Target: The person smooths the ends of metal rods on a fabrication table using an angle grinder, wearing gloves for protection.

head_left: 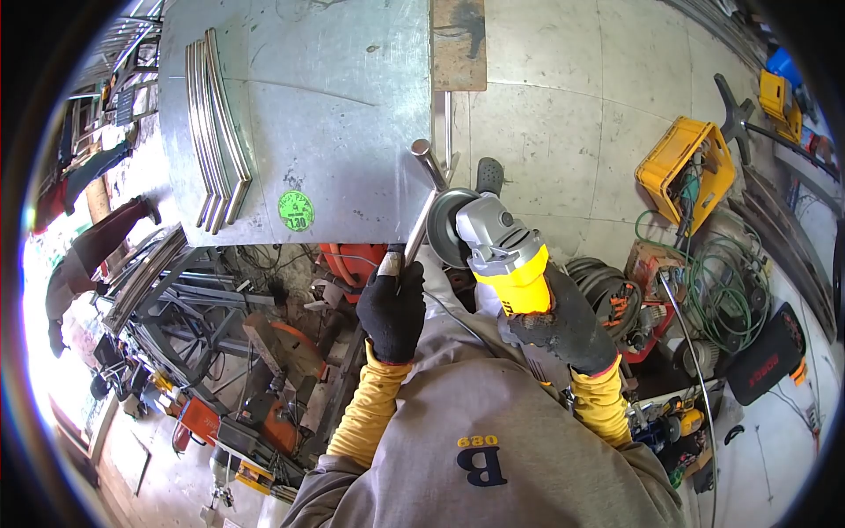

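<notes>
Left hand (393, 310) closed round a steel tube (414, 236) at the table's (352, 97) near edge, right hand (565, 327) gripping the angle grinder (503, 246), disc at the tube: grinding judged unfinished, with the bent tubes (216, 132) stacked far left.

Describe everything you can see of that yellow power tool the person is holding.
It is an angle grinder with a yellow plastic body and a grey metal head that has a small dark button on top. A round disc in a grey guard sits at its front. The right hand, in a dark glove, wraps around the rear of the body. The disc sits against a metal tube, which the gloved left hand holds at the edge of the metal table. No sparks show, and I cannot tell whether it is spinning.
</notes>
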The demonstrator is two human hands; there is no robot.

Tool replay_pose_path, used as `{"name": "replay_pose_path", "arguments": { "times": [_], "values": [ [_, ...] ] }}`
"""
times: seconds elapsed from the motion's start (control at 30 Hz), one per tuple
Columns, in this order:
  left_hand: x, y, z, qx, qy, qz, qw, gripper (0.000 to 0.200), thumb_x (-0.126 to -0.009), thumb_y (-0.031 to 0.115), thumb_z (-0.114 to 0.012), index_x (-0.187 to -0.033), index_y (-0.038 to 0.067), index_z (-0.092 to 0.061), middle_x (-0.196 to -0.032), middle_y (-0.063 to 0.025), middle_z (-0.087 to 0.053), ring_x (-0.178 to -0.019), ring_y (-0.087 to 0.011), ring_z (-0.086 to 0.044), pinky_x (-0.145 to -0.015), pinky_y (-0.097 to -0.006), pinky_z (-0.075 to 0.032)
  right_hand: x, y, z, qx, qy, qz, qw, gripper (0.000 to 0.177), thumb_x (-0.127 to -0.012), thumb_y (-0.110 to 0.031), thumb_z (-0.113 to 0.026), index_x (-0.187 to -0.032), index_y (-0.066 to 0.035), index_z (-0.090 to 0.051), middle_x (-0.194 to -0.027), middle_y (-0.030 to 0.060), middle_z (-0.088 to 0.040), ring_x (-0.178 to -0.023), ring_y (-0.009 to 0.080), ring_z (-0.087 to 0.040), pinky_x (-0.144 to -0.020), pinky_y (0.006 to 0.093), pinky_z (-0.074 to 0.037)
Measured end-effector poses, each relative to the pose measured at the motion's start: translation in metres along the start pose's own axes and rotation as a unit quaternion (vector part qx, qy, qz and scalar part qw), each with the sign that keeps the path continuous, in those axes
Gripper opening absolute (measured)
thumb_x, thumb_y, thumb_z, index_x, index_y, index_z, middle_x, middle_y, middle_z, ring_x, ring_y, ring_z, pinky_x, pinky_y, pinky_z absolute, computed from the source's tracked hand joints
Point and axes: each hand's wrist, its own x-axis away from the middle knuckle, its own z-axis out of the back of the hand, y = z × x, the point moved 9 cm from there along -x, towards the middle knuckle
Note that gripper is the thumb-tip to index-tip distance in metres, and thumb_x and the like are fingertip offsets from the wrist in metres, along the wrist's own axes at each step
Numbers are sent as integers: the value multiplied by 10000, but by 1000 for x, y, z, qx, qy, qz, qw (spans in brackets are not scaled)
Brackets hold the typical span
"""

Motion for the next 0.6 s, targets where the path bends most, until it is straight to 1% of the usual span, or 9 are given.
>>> {"name": "replay_pose_path", "arguments": {
  "times": [0.13, 0.23, 0.3, 0.33, 0.4, 0.47, 0.53, 0.57, 0.6],
  "values": [
    [0, -3, -1, 12, 1, -2, 1000, 267, -971, 109, -751, -1232, 58, -769, -899, -205, -743, -785, -334, -751, -714, -391, -585, 0, -2, 0, 34, -2, 30, 999, 627, -857, -178, -878, -1402, -30, -604, -1172, 49, -732, -1036, 157, -694, -954, 354, -561],
    [-1, -2, 0, 8, -12, 11, 1000, 253, -972, 108, -748, -1219, 51, -768, -899, -204, -744, -792, -346, -751, -721, -393, -585, -1, 6, -1, -9, -22, 6, 1000, 630, -866, -171, -871, -1414, -30, -596, -1117, 56, -739, -983, 153, -705, -904, 346, -577],
    [2, -14, -6, 25, -20, 29, 999, 240, -973, 105, -744, -1205, 49, -767, -894, -203, -742, -791, -347, -750, -718, -394, -584, 0, 11, -2, -74, -29, -41, 996, 609, -877, -171, -863, -1406, -27, -599, -1057, 69, -745, -918, 150, -714, -836, 338, -591],
    [1, -18, -8, 43, -27, 46, 998, 227, -974, 103, -740, -1192, 47, -766, -889, -201, -740, -789, -349, -749, -716, -396, -583, 0, 12, -2, -75, -29, -39, 996, 609, -877, -171, -863, -1406, -27, -599, -1057, 69, -745, -918, 150, -714, -836, 338, -591],
    [-1, -16, -6, 43, -35, 39, 998, 225, -972, 98, -737, -1189, 42, -760, -882, -200, -737, -784, -352, -745, -714, -397, -581, 2, 22, 4, -70, -21, -72, 995, 577, -899, -176, -843, -1396, -25, -591, -1002, 78, -741, -865, 155, -714, -781, 335, -593],
    [-1, -14, -5, 42, -45, 33, 998, 224, -971, 94, -734, -1186, 37, -754, -875, -199, -734, -779, -355, -742, -713, -398, -580, 4, 26, 10, -99, -20, -69, 992, 574, -908, -175, -835, -1402, -24, -582, -1004, 78, -736, -868, 159, -709, -781, 334, -588],
    [-3, -11, -7, 47, -66, 15, 997, 221, -990, 95, -704, -1194, 16, -734, -848, -186, -712, -735, -314, -714, -696, -385, -564, 5, 21, 11, -128, -17, -66, 989, 572, -917, -174, -826, -1408, -24, -573, -1005, 78, -731, -872, 163, -704, -781, 333, -583],
    [-3, -10, -5, 46, -65, 14, 997, 221, -990, 95, -704, -1194, 16, -734, -848, -186, -712, -735, -314, -714, -696, -385, -564, 7, 12, 14, -135, 0, -69, 988, 570, -924, -171, -817, -1414, -24, -566, -1006, 77, -724, -865, 161, -694, -773, 328, -575],
    [-2, -15, -4, 94, -74, 51, 991, 218, -1003, 99, -686, -1196, 6, -726, -825, -166, -692, -714, -288, -689, -685, -376, -554, 8, 6, 16, -141, 16, -72, 987, 568, -931, -169, -808, -1421, -24, -559, -1006, 75, -717, -858, 160, -683, -765, 324, -566]
  ]
}}
